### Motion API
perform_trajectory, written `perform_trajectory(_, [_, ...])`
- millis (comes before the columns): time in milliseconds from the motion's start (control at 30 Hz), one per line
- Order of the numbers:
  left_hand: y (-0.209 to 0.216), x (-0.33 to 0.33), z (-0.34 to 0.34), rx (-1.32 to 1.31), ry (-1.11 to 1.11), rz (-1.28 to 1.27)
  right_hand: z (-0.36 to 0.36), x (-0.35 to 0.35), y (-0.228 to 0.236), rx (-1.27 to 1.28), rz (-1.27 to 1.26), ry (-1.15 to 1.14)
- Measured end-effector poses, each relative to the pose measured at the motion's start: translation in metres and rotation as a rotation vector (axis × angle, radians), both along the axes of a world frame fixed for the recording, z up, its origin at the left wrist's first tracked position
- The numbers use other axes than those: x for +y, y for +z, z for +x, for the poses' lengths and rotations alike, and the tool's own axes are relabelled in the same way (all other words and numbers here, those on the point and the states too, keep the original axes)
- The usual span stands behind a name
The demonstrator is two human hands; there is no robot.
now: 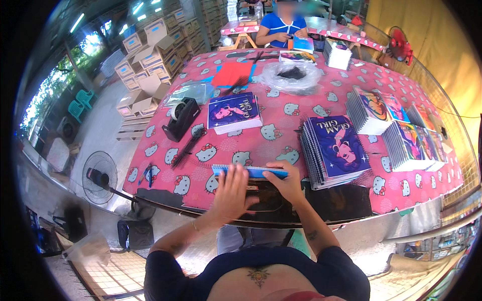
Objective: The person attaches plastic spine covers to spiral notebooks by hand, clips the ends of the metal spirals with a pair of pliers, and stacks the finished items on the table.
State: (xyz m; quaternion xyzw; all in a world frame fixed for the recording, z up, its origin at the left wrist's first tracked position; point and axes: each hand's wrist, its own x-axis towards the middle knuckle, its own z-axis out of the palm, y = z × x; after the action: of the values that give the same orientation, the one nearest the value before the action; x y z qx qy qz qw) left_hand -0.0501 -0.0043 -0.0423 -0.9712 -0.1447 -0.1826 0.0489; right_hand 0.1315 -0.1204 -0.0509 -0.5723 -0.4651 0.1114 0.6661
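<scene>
A blue spiral notebook (257,172) stands on its long edge near the table's front, so I see it as a narrow strip. My right hand (286,181) grips its right end, the thumb on the near side. Against its near face, toward the left end, my left hand (230,193) lies with fingers stretched out. To the right rises a stack of purple spiral notebooks (337,150), and a smaller purple stack (235,111) sits beyond my hands. Loose black binding coils (188,146) lie left of my hands.
A black tape dispenser (182,119) and a pen (149,175) are at the left. Farther back are red sheets (232,74) and a clear plastic bag (289,78). Several notebook stacks (369,113) fill the right side. A person in blue (284,27) works across the table.
</scene>
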Motion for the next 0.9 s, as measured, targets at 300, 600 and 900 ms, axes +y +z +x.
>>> perform_trajectory(300, [0.004, -0.009, -0.002, 0.073, 0.005, 0.043, -0.007, 0.004, 0.001, 0.11, 0.028, 0.026])
perform_trajectory(600, [0.012, -0.017, 0.006, 0.151, 0.011, -0.059, 0.0, -0.003, -0.006, 0.141, -0.005, 0.182])
perform_trajectory(900, [0.037, 0.009, 0.036, -0.134, 0.088, 0.18, 0.004, -0.012, 0.009, 0.062, -0.258, 0.258])
